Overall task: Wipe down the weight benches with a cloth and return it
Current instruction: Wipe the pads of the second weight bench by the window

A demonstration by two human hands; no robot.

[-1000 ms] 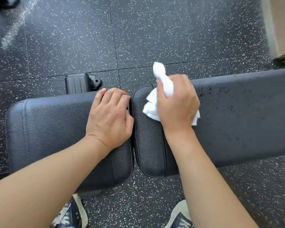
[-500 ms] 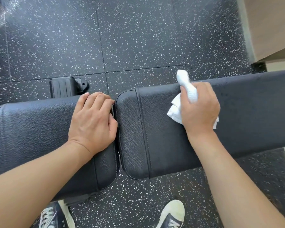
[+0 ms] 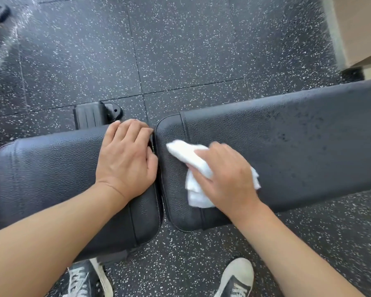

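A black padded weight bench lies across the view in two parts: a short seat pad (image 3: 51, 174) on the left and a long back pad (image 3: 298, 142) on the right, split by a narrow gap. My left hand (image 3: 126, 159) rests on the right end of the seat pad, its fingers bent over the far edge. My right hand (image 3: 225, 179) grips a crumpled white cloth (image 3: 193, 166) and presses it on the left end of the back pad. Dark wet spots speckle the back pad further right.
Speckled black rubber floor (image 3: 180, 50) surrounds the bench. A black bench foot (image 3: 94, 116) shows behind the seat pad. My two sneakers (image 3: 236, 277) stand at the near edge. A beige wall base (image 3: 356, 28) is at the upper right.
My right hand has swept the cloth leftwards along the back pad, from mid-pad to its left end near the gap. The left hand has stayed on the seat pad.
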